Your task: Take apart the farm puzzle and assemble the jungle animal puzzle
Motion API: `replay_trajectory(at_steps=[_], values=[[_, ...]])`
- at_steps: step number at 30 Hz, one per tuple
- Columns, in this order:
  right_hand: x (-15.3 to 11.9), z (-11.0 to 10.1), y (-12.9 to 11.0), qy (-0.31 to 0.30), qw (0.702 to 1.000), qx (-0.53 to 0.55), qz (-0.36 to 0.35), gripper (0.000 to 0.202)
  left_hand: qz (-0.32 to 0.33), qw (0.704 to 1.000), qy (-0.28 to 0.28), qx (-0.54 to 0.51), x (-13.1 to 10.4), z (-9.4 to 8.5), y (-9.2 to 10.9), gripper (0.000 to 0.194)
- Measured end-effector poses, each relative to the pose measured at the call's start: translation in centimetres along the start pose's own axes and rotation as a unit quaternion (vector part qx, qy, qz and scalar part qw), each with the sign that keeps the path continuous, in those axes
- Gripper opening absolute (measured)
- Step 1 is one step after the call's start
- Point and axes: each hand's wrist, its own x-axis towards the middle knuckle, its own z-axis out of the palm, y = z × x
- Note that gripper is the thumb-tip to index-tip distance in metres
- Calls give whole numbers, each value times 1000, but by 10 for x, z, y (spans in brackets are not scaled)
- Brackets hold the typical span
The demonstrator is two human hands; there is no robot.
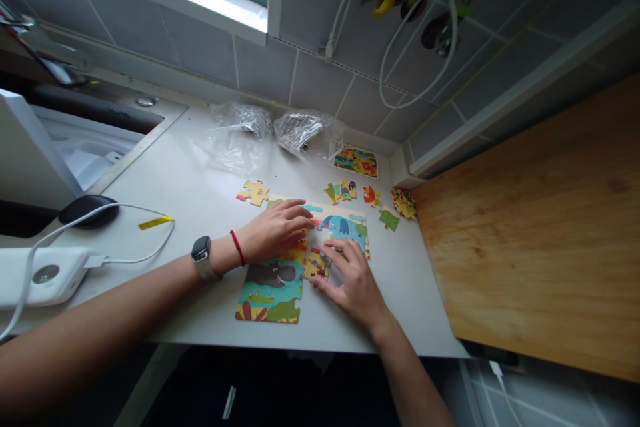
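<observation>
A partly joined jigsaw puzzle with a hippo and a crocodile lies on the white counter. My left hand rests over its upper middle, fingers stretched out and covering part of the picture. A watch and a red cord are on that wrist. Between the thumb and fingers of my right hand is a yellow puzzle piece, at a gap in the middle of the puzzle. The blue elephant section lies just beyond my right fingers. A loose yellow puzzle piece sits past my left hand.
Several loose pieces and a green piece lie at the right, near a picture card. Clear plastic bags are against the wall. A white power bank with a cable and a black mouse stand left. A wooden board borders the right.
</observation>
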Motion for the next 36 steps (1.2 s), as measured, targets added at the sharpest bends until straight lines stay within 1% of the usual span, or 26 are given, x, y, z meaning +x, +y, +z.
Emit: replay_trajectory(at_steps=[1,2,6,10,14,16,19,21,22,25,26,27,32,34,36], values=[[-7,6,-7,-10,1000,-9,1,57,2,1000,1,-1,0,1,0,28],[-13,10,-11,-11,1000,-13,7,59,5,1000,0,-2,-1,2,0,28],[-26,18,-13,11,1000,-2,28,54,18,1000,-5,4,-1,3,2,27],[-30,18,-12,29,999,1,15,44,24,1000,-6,12,0,1,2,26],[-28,21,-15,77,997,-4,-3,36,19,1000,-1,20,0,0,-4,38],[-26,20,-15,89,996,-2,-11,32,14,1000,1,19,0,0,-7,39],[-23,14,-17,65,998,1,-11,27,10,1000,10,13,1,-1,-11,32],[-24,7,-20,42,999,-5,6,29,9,1000,13,11,2,-2,-10,30],[-25,3,-22,29,999,-11,20,34,8,1000,14,10,2,-2,-10,30],[-30,-5,-31,-14,998,-31,59,61,7,1000,21,-2,3,-4,-8,31],[-32,-6,-33,-26,997,-35,65,65,7,1000,25,-7,3,-5,-7,31],[-33,-6,-35,-34,997,-37,66,65,8,999,28,-12,4,-5,-7,30],[-32,-5,-40,-57,996,-9,70,53,13,999,35,-21,4,-4,-8,26],[-31,-5,-40,-56,996,-1,74,51,14,999,31,-13,4,-4,-9,26],[-29,-5,-39,-46,997,-1,59,49,11,1000,29,-6,4,-4,-9,26]])
